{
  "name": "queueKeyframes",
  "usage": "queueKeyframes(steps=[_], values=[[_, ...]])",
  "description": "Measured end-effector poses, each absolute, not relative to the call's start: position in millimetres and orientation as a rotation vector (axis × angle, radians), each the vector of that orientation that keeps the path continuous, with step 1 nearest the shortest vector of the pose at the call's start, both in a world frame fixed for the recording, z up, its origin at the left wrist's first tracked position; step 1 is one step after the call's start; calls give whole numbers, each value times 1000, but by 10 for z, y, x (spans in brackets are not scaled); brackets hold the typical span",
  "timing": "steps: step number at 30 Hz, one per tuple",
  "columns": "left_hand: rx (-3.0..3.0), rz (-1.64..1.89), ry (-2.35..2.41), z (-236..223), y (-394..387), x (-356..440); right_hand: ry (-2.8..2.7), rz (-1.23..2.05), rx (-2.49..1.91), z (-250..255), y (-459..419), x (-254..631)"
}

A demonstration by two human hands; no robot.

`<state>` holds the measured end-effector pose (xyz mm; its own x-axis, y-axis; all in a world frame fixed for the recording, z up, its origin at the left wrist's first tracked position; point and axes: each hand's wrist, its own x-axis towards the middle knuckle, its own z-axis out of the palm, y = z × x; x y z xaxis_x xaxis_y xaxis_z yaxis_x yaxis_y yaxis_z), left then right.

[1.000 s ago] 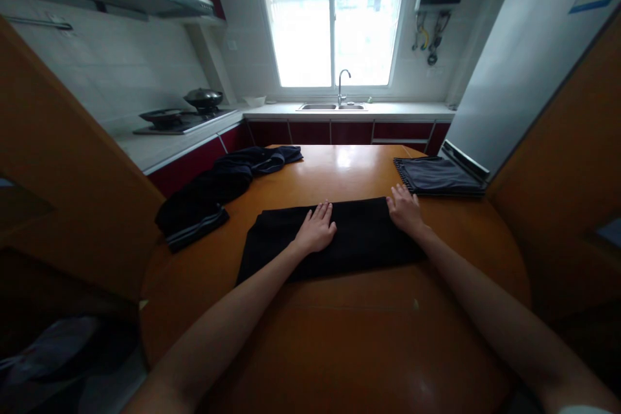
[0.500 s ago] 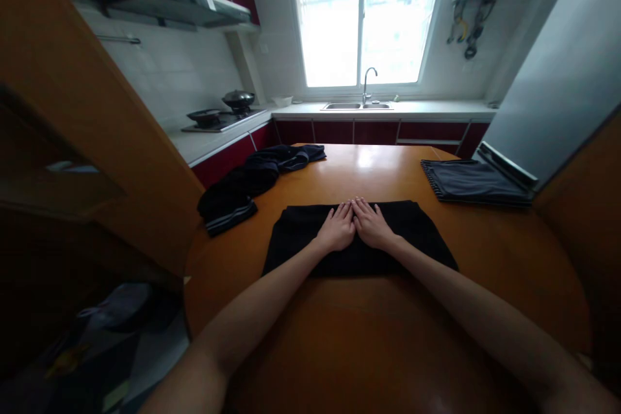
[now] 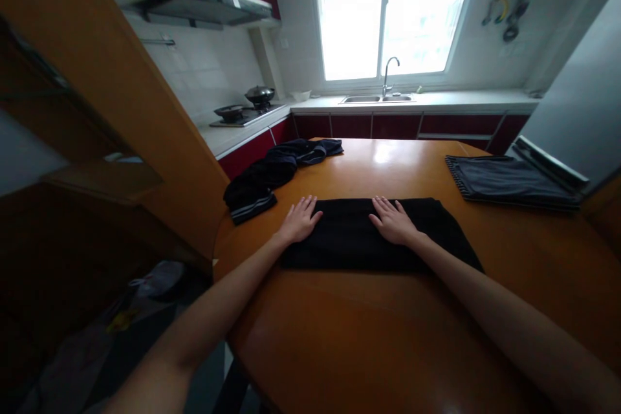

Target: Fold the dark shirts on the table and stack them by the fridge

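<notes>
A folded black garment [image 3: 359, 246] lies flat on the wooden table [image 3: 349, 330] in front of me; its exact kind I cannot make out. My left hand [image 3: 298, 221] rests palm down at the garment's left edge, fingers stretched out and pointing away from me. Near the middle of the cloth, my right hand [image 3: 392, 220] also lies flat with fingers spread. Neither hand grips anything.
Crumpled dark clothes [image 3: 272, 171], one with striped trim, lie at the table's far left. A folded grey garment stack [image 3: 514, 181] sits at the right. Beyond stand a stove [image 3: 247, 115], a sink [image 3: 361, 99] and a fridge [image 3: 577, 97].
My hands, side by side at the cloth's middle before, have moved apart. The left one has slid to the left edge. The view has shifted a little to the left.
</notes>
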<state>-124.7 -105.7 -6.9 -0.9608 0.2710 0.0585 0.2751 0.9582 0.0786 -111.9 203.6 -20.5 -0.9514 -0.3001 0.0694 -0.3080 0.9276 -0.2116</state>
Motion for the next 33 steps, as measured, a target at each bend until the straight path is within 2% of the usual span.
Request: queueKeyframes(steps=[5, 10, 16, 24, 33], values=[[-363, -133, -3109, 25, -1252, -1316, -3029, 354, 474, -224, 2036, -1122], [-522, -92, -2865, 210, -501, -1273, -3000, 349, 473, -256, 2036, -1140], [-900, -236, -2900, -17, 511, -1109, -2979, 299, 376, -271, 2103, -1122], [-876, -232, -2917, -140, 511, -1130, -2977, 210, 104, -282, 2772, -1106], [-886, -231, -2928, -121, 528, -1150, -2792, 733, -476, -60, 3474, -1115]])
